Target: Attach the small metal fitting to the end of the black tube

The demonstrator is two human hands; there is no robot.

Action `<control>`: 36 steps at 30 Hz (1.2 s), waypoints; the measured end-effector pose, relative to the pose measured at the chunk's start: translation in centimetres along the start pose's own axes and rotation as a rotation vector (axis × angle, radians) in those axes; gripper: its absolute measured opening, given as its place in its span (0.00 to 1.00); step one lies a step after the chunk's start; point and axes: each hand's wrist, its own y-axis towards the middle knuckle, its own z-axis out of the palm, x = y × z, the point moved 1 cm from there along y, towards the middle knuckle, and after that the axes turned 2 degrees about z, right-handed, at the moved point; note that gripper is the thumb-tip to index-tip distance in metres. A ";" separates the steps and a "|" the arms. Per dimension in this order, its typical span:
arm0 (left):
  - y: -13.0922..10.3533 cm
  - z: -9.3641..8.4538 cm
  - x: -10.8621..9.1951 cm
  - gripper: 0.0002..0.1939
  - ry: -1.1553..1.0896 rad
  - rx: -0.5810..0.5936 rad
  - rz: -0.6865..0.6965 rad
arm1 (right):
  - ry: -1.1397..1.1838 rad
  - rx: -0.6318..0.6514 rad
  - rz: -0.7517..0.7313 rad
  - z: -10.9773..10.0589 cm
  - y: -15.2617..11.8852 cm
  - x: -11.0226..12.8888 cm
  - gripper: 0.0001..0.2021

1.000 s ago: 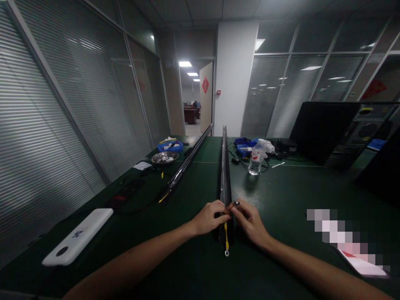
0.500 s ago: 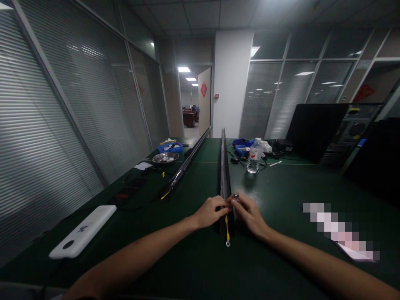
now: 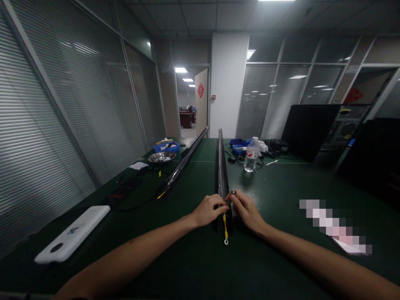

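Observation:
A long dark strip runs away from me along the green table. From its near end sticks out a yellow wire with a metal ring terminal. My left hand lies over the strip's left side, thumb and fingers pinched near its near end. Close against it on the right, my right hand is closed too, with a small shiny metal piece showing at its fingers. What lies between the fingertips is too small to make out.
A second long strip lies to the left. Further off are a metal dish, blue trays and a water bottle. A white device is at the near left, a blurred-out flat object at the right.
The view has shifted slightly, so things appear a little further left. Both hands stay at the strip's near end, with small finger movements.

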 end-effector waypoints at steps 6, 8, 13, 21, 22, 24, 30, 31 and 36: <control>0.1 0.1 -0.2 0.10 0.012 -0.013 -0.006 | 0.004 0.009 -0.007 -0.1 -0.1 0.4 0.21; 0.1 0.1 -0.3 0.10 0.006 -0.016 -0.006 | 0.024 0.003 0.009 -0.1 -0.1 0.4 0.21; 0.2 0.0 -0.4 0.10 0.005 -0.004 0.002 | 0.152 -0.027 0.125 -0.1 -0.2 0.3 0.20; 0.2 -0.1 -0.7 0.09 -0.001 -0.012 0.006 | 0.157 -0.046 0.116 -0.3 -0.1 -0.5 0.20; 0.2 -0.1 -0.7 0.08 -0.004 -0.013 0.007 | 0.162 -0.038 0.109 -0.4 -0.1 -0.6 0.20; 0.2 -0.1 -0.7 0.07 -0.006 -0.015 -0.001 | 0.176 -0.017 0.103 -0.4 0.0 -0.8 0.21; 0.1 0.1 -0.5 0.08 0.015 0.002 0.011 | 0.184 -0.010 0.102 -0.4 0.0 -0.4 0.21; 0.1 0.1 -0.4 0.08 0.026 0.010 0.014 | 0.183 -0.022 0.100 -0.3 0.0 -0.3 0.21; 0.1 0.1 -0.2 0.10 0.051 0.040 -0.005 | 0.214 -0.047 0.142 -0.1 0.1 0.3 0.21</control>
